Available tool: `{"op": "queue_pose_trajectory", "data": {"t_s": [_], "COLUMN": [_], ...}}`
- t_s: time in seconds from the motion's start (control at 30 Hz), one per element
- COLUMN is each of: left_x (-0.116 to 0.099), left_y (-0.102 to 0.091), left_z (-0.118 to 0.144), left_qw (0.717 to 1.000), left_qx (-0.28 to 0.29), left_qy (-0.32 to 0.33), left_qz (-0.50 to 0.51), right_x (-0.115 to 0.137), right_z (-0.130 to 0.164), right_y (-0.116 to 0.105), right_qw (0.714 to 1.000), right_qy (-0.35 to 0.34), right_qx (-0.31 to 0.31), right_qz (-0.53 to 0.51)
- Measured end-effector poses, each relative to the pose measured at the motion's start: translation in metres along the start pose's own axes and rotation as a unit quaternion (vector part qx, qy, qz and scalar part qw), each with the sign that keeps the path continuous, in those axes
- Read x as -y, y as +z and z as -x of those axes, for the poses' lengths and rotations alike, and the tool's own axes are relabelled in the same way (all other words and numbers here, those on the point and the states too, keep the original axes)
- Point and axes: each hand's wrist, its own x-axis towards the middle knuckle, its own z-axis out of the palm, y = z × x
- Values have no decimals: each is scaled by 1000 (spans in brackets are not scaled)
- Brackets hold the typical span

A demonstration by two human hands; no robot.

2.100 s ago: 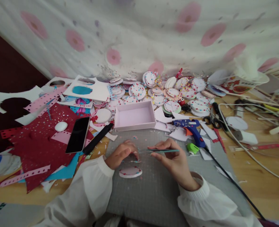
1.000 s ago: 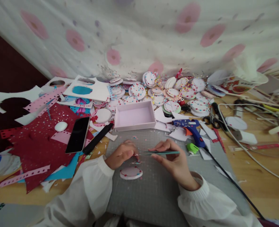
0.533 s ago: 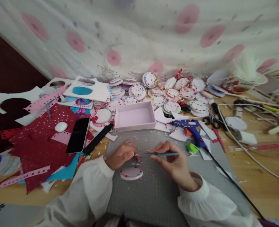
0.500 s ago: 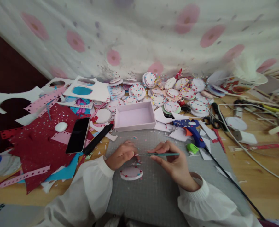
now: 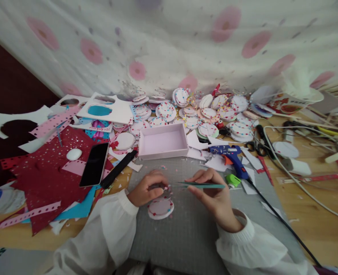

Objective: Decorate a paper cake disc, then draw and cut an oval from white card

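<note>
My right hand (image 5: 210, 191) grips a pair of slim teal tweezers (image 5: 206, 186), held level with the tips pointing left. To their left, my left hand (image 5: 150, 189) is closed in a pinch; something tiny and pale shows at its fingertips, too small to name. Just below the left fingers is a small white round disc (image 5: 160, 211) with a thin string of red and blue beads around its rim. Whether the left fingers are joined to the disc by a strand I cannot tell. Bead-like bits lie on the grey cutting mat (image 5: 191, 236) under both hands.
A pale pink open box (image 5: 163, 152) stands beyond the hands, with several beaded discs (image 5: 165, 110) behind it. A blue glue gun (image 5: 234, 158) with a black cord lies right, near scissors (image 5: 256, 147). A phone (image 5: 94, 164) and red paper (image 5: 42, 183) are left.
The tweezers and right hand have shifted right, away from the left fingers. The disc has moved slightly and now shows more of its face. The left fingers have changed their pinch.
</note>
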Motion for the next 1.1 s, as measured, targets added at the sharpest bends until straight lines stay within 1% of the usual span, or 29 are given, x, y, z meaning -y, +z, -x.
{"op": "queue_pose_trajectory", "data": {"t_s": [0.07,0.13,0.23,0.33,0.5,0.63,1.1], "left_x": [2,2,0,-3,-1,1,1], "left_y": [2,5,8,10,11,11,11], "left_z": [2,3,2,0,0,0,0], "left_qw": [999,998,997,996,995,995,996], "left_qx": [-27,-44,-59,-69,-81,-79,-73], "left_qy": [-21,-42,-55,-57,-52,-52,-42], "left_qz": [10,20,11,-19,-28,-29,-39], "right_x": [-1,-3,-6,-7,-4,-4,2], "right_z": [-2,-3,-5,-6,-7,-6,-7], "right_y": [-2,-4,-5,-4,-3,-2,1], "right_qw": [999,996,991,988,987,985,986], "right_qy": [27,62,110,132,146,164,154], "right_qx": [-33,-53,-66,-71,-63,-52,-47], "right_qz": [-20,-38,-49,-33,-3,2,35]}}
